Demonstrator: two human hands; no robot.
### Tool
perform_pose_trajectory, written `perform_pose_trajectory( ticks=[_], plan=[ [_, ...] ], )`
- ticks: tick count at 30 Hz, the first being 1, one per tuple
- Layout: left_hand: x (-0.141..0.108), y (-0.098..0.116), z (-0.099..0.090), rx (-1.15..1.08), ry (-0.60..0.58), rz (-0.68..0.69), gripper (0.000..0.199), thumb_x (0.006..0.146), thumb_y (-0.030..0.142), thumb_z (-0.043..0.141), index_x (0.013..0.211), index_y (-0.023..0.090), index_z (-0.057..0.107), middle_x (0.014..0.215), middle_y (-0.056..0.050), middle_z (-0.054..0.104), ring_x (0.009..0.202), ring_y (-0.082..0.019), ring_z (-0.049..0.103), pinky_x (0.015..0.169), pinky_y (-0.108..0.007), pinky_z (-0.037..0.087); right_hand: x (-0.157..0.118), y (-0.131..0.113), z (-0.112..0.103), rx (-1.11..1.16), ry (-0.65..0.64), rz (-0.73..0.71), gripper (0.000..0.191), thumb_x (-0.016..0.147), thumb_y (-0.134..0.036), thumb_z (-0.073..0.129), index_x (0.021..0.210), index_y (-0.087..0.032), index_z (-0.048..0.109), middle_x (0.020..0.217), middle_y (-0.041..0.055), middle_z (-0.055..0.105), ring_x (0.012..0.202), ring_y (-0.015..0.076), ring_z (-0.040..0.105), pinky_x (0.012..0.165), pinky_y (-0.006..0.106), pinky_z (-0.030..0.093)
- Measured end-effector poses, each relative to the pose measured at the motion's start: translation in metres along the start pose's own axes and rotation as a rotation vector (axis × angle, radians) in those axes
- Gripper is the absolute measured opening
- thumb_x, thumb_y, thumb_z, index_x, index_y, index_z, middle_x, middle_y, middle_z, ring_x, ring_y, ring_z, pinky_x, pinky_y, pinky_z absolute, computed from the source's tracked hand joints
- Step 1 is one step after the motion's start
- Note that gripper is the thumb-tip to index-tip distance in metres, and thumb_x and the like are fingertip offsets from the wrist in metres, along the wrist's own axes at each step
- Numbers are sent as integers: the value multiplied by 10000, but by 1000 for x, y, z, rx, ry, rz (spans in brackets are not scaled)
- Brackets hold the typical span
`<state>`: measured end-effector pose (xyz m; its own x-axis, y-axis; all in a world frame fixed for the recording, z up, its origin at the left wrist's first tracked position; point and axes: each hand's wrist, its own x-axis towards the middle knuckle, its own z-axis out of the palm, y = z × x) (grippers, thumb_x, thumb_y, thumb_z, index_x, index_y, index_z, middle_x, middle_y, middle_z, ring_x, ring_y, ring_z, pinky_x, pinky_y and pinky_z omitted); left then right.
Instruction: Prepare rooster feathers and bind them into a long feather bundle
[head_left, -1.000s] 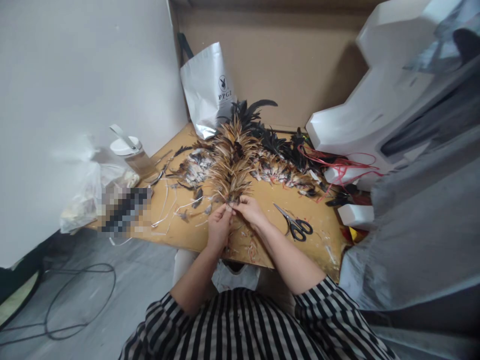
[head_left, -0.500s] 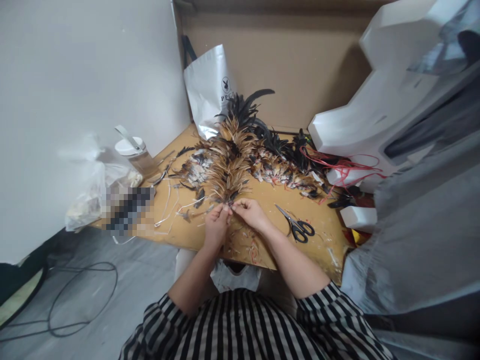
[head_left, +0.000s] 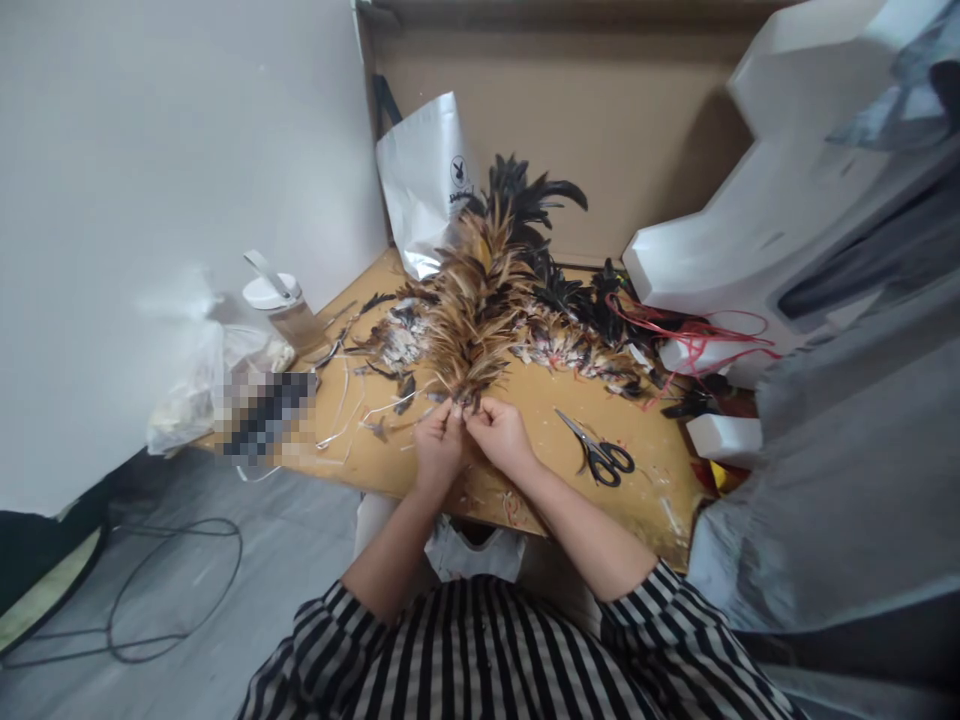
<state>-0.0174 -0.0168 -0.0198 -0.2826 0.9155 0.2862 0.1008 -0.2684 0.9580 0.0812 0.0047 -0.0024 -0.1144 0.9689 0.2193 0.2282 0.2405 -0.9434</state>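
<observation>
A long plume of brown and golden feathers (head_left: 476, 300), black-tipped at its far end, stands up from the table in front of me. My left hand (head_left: 439, 437) pinches its near end between thumb and fingers. Close beside it, my right hand (head_left: 499, 432) is closed on the same end, the fingertips of both hands almost meeting. Exactly what lies between the fingertips is too small to make out. Loose bundles of speckled feathers (head_left: 570, 352) lie behind and to the right. Black-handled scissors (head_left: 598, 450) rest to the right of my right hand.
On the wooden table (head_left: 551, 500) lie scraps and white string (head_left: 386, 407). A lidded cup (head_left: 281, 305) and a plastic bag (head_left: 244, 375) stand left, a silver bag (head_left: 424, 190) at the back. Red string (head_left: 697, 335) hangs by white foam (head_left: 697, 240) at right.
The feather plume has tilted slightly to the right and its black tip has risen. Both hands remain at its near end, the right hand's fingers now curled tighter. The view has shifted slightly.
</observation>
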Motion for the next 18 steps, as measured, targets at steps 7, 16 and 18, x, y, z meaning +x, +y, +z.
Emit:
perform_pose_trajectory(
  ticks=[7,16,18],
  plan=[
    [3,-6,-2,483,44,249,353,867,271,400,1129,128,588,961,-138,643,911,-225,582,829,-383,454,9,-1,1,216,28,163,211,625,-349,614,597,-139,614,556,11,578,501,99,450,514,232,360],
    [-6,18,4,357,17,257,380,824,267,474,1172,152,576,905,-133,587,876,-224,539,828,-356,417,12,0,-2,240,72,249,232,586,-381,659,591,-153,618,539,1,573,482,99,450,493,233,361],
    [-7,19,5,270,1,217,385,807,281,505,1167,169,583,936,-125,586,905,-221,531,852,-358,406,12,1,-3,307,64,247,233,574,-377,672,586,-157,595,543,-8,565,488,94,449,502,227,366]
  ],
)
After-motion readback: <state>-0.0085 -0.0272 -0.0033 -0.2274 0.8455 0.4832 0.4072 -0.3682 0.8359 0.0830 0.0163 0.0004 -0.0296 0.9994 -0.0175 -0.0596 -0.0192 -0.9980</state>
